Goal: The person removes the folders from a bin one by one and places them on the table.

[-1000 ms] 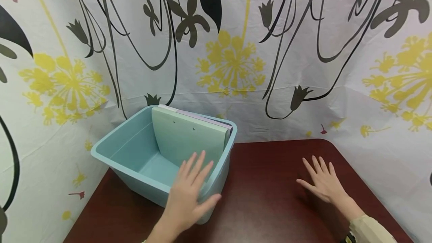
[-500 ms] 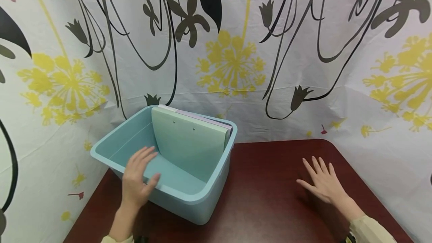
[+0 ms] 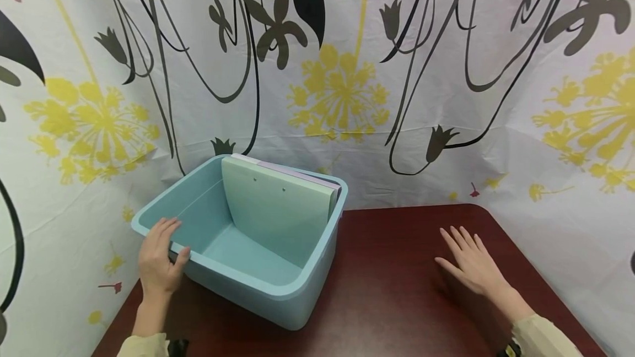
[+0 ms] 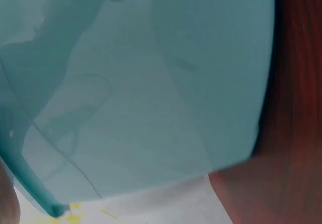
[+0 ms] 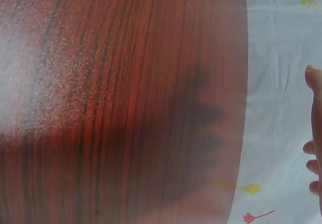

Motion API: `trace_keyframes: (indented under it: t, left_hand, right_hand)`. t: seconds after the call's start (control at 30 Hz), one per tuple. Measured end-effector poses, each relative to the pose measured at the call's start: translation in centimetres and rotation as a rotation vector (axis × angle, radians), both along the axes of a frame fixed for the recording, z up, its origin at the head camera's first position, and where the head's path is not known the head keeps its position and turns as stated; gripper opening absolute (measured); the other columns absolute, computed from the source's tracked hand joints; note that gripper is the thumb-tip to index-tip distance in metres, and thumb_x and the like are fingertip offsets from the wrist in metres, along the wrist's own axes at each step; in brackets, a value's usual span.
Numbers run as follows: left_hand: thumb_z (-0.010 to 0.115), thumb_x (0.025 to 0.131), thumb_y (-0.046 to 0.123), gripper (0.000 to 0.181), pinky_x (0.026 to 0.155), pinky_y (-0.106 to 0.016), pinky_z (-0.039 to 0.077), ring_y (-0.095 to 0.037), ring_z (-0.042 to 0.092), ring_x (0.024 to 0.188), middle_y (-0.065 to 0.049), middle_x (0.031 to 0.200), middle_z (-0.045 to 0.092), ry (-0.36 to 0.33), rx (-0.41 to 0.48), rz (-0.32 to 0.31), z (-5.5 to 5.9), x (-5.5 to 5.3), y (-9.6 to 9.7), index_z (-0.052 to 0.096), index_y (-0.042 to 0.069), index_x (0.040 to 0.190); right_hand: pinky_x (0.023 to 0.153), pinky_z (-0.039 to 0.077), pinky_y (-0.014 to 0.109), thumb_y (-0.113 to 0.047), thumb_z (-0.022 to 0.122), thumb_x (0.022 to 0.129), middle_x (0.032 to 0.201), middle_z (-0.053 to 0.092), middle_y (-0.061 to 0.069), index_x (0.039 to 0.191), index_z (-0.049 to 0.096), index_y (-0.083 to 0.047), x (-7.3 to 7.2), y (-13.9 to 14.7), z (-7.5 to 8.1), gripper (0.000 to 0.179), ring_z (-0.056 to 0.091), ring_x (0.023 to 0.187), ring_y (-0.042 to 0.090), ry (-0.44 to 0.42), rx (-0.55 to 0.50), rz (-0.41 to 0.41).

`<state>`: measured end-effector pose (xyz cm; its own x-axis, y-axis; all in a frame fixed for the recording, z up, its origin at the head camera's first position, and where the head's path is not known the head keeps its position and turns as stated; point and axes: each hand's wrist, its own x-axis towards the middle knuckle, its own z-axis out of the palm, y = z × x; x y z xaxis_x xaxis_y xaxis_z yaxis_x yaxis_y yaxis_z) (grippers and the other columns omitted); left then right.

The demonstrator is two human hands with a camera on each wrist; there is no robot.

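A light blue plastic bin [image 3: 198, 260] stands on the dark red wood-grain table [image 3: 392, 285], left of the middle. Inside it, a pale green folder [image 3: 278, 194] and a lilac one [image 3: 297, 174] lean upright against the back wall. My left hand [image 3: 161, 260] is at the bin's front left corner, its loosely bent fingers over the rim and the thumb apart; whether it touches cannot be told. In the left wrist view, the bin's outer wall [image 4: 151, 103] fills most of the frame. My right hand [image 3: 473, 263] hovers above the table's right side, fingers straight, holding nothing.
A white cloth [image 3: 496, 98] printed with flowers hangs behind the table and along both sides. The table's rounded back right corner [image 3: 471, 211] lies beyond my right hand.
My left hand has moved left along the bin's front, from its front right side to the front left corner. The bin has stayed put. My right hand has barely shifted.
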<state>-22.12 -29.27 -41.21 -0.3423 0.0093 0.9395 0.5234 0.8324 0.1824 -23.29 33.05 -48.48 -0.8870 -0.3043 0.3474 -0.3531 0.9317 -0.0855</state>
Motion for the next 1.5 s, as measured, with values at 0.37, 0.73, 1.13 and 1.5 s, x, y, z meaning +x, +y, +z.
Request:
trace_keyframes:
  t: [0.37, 0.73, 1.13, 1.5]
  left_hand:
    - [0.046, 0.079, 0.068, 0.085, 0.109, -0.042, 0.023, -0.046, 0.042, 0.115, -0.03, 0.113, 0.054, -0.068, 0.061, 0.038, -0.6, -0.1, -3.0, 0.055, -0.008, 0.116]
    - [0.045, 0.074, 0.074, 0.099, 0.111, -0.044, 0.017, -0.046, 0.034, 0.124, -0.033, 0.123, 0.046, -0.148, 0.111, 0.076, -1.3, 0.1, -3.8, 0.046, -0.01, 0.124]
    - [0.055, 0.07, 0.072, 0.097, 0.11, -0.046, 0.017, -0.038, 0.028, 0.132, -0.029, 0.13, 0.043, -0.215, 0.233, 0.045, -1.7, 0.4, -3.2, 0.047, -0.009, 0.124]
    - [0.058, 0.072, 0.067, 0.092, 0.111, -0.044, 0.016, -0.034, 0.025, 0.135, -0.028, 0.131, 0.042, -0.202, 0.27, 0.008, -2.0, 0.2, -3.2, 0.046, -0.008, 0.124]
  right_hand:
    - [0.109, 0.008, 0.053, -0.045, 0.052, 0.088, 0.138, 0.034, 0.028, 0.141, 0.031, -0.004, -0.4, -0.3, 0.8, 0.07, 0.027, 0.129, 0.044, 0.007, -0.002, 0.004]
    - [0.105, 0.019, 0.054, -0.042, 0.056, 0.087, 0.139, 0.034, 0.028, 0.14, 0.033, -0.003, -1.0, -1.6, 1.8, 0.07, 0.03, 0.127, 0.045, -0.012, -0.028, 0.044]
    - [0.095, 0.032, 0.048, -0.04, 0.061, 0.084, 0.134, 0.043, 0.02, 0.138, 0.037, -0.004, -1.1, -4.5, 4.3, 0.07, 0.04, 0.122, 0.035, 0.099, -0.076, 0.138]
    - [0.097, 0.034, 0.046, -0.039, 0.063, 0.083, 0.136, 0.042, 0.014, 0.141, 0.034, -0.008, -1.3, -6.7, 6.2, 0.072, 0.04, 0.123, 0.029, 0.098, -0.131, 0.182]
